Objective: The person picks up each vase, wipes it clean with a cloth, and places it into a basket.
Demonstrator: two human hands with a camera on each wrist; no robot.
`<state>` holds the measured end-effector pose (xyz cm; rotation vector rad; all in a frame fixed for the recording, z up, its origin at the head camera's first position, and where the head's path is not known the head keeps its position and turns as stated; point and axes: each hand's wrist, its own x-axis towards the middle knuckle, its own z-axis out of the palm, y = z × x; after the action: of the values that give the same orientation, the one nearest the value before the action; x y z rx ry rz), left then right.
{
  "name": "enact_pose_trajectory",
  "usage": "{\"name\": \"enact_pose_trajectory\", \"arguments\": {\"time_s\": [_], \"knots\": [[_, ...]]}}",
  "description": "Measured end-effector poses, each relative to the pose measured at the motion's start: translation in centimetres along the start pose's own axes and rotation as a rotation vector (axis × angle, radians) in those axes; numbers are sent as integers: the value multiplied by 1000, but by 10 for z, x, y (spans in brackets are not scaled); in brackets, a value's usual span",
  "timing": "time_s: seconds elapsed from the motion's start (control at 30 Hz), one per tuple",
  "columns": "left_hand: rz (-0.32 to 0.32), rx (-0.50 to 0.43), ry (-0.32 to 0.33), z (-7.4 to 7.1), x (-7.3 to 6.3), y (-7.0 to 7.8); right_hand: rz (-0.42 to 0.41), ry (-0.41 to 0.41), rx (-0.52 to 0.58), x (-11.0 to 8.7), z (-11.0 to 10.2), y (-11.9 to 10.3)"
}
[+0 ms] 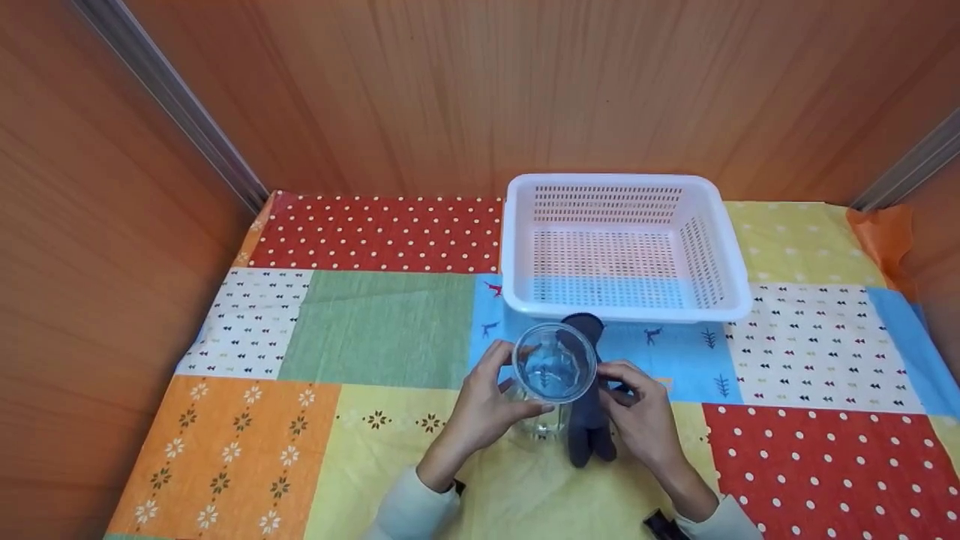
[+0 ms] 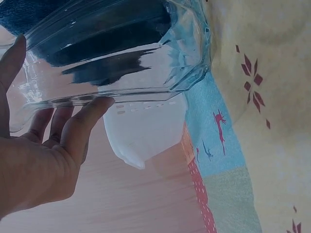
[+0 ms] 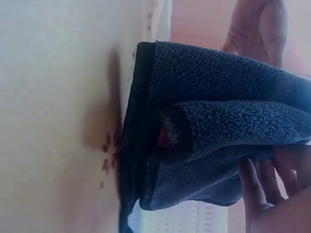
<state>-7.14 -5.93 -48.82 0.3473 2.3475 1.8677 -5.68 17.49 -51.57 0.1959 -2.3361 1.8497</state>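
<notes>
A clear glass cup [image 1: 553, 367] with a wide round rim is gripped by my left hand [image 1: 480, 409], thumb in front and fingers round the side. In the left wrist view the glass [image 2: 116, 80] lies across the picture, its thick ribbed base to the right. My right hand [image 1: 649, 420] pinches a dark grey towel [image 1: 589, 427] that hangs in folds against the right side of the glass. Up close in the right wrist view, the towel [image 3: 228, 121] is fluffy with a dark hem, and it hides most of the glass there.
Just beyond the hands stands a white perforated plastic basket [image 1: 626, 311] with nothing in it. A patchwork tablecloth [image 1: 382, 326] covers the table. Wood-grain panels [image 1: 465, 97] enclose the back and both sides.
</notes>
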Motion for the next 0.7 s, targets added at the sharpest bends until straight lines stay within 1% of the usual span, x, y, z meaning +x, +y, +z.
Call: {"name": "enact_pose_trajectory", "arguments": {"time_s": [0.27, 0.53, 0.7], "knots": [[-1, -7, -1, -2, 0, 0, 28, -22, 19, 1, 0, 6], [-20, 13, 10, -1, 0, 0, -26, -23, 5, 1, 0, 6], [-21, 4, 4, 1, 0, -1, -35, -5, 8, 0, 1, 1]]}}
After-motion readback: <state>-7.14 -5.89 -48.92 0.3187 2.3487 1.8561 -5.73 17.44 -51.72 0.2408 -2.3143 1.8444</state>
